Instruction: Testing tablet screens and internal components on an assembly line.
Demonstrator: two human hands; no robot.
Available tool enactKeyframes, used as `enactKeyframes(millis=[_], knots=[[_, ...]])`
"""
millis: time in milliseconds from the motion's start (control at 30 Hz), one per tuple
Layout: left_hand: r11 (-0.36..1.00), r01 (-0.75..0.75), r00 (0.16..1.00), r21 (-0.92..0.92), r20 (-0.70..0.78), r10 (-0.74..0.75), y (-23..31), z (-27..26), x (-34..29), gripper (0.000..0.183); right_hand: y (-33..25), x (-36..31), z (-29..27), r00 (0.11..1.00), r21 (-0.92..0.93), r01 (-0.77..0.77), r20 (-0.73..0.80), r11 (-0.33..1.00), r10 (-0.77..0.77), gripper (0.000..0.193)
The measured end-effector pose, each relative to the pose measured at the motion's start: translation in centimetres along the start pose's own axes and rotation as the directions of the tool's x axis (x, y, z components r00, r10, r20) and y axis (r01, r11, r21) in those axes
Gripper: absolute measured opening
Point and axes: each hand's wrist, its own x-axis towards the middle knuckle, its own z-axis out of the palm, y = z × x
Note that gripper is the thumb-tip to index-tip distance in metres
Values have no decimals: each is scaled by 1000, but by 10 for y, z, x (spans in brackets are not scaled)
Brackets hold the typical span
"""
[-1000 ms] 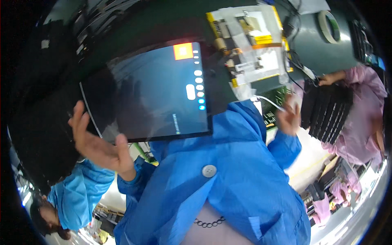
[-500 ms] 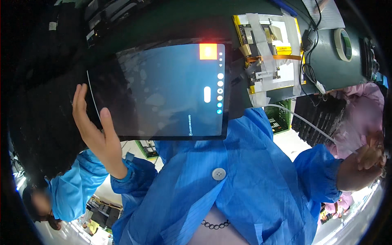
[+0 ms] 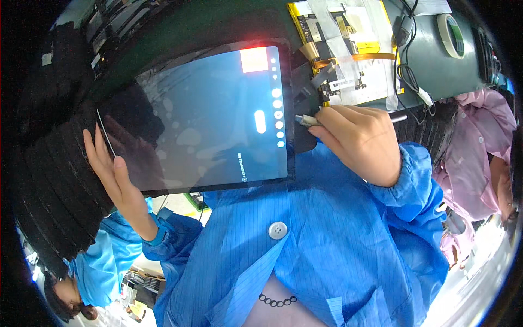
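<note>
A large tablet (image 3: 201, 125) with a lit screen stands in the middle, a dark border round its blue display. At its left edge is my left hand (image 3: 120, 180), the thumb over the lower corner and the fingers stretched along the side, gripping it. My right hand (image 3: 362, 136) is closed round a cable plug (image 3: 309, 120), pinched between thumb and forefinger. The plug's tip points at the tablet's right edge; whether it touches is unclear. A light cable (image 3: 399, 117) comes out behind my right hand.
Taped circuit boards with yellow edges (image 3: 348, 49) lie beyond my right hand. A black cable (image 3: 407, 71) and a tape roll (image 3: 451, 36) are on the green table (image 3: 430, 62). Black ribbed material (image 3: 60, 180) is at left. A person in pink (image 3: 471, 147) and one in blue (image 3: 106, 261) are nearby.
My right hand has come in from the far right and taken hold of the cable plug beside the tablet. The whole view has shifted; my left hand stays on the tablet's left edge.
</note>
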Motion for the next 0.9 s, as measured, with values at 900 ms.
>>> enactKeyframes(millis=[900], knots=[[994,-60,994,-92,84,67,-7,-1,2,70,21,2,0,965,39,250,-85,967,-246,19]])
